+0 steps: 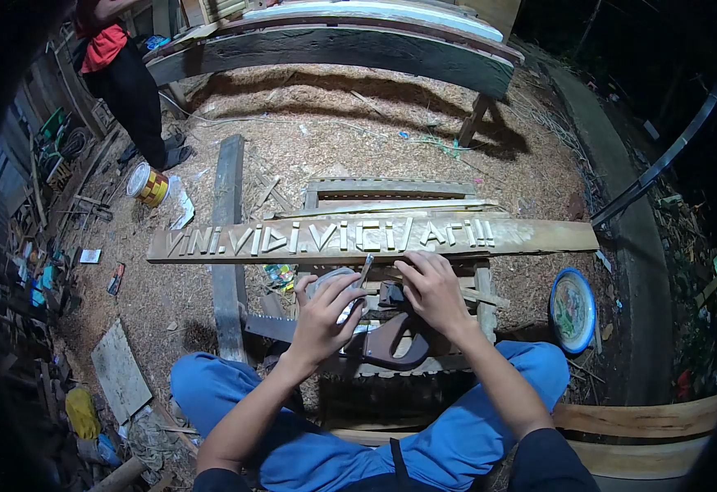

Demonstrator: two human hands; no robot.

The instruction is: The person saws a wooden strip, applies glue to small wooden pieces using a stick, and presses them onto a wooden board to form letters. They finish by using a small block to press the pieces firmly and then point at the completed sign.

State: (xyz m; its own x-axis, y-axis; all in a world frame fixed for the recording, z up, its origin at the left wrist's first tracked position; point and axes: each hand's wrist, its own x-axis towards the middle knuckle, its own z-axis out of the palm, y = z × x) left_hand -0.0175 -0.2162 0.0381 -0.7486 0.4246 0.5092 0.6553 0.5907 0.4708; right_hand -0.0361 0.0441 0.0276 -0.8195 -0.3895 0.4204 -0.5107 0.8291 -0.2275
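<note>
A long wooden board (539, 237) lies across in front of me, with raised pale wooden letters (323, 238) reading "VINI.VIDI.VICI/Ari!!". My left hand (326, 316) is closed around a slim pen-like stick (367, 267) that points up toward the board; its exact kind is unclear. Fingers bent together, my right hand (434, 291) rests at the board's near edge, below the letters "Ari"; anything pinched there is hidden. Beneath my hands lies a handsaw (395, 340) with a dark handle, its blade (270, 327) reaching left.
A blue-rimmed basin (573, 310) stands at right. At left are a paint bucket (148, 185) and a flat panel (121, 371). A beam (229, 184) runs under the board. Beyond, a person (129, 82) stands beside a heavy workbench (334, 51). Wood shavings cover the ground.
</note>
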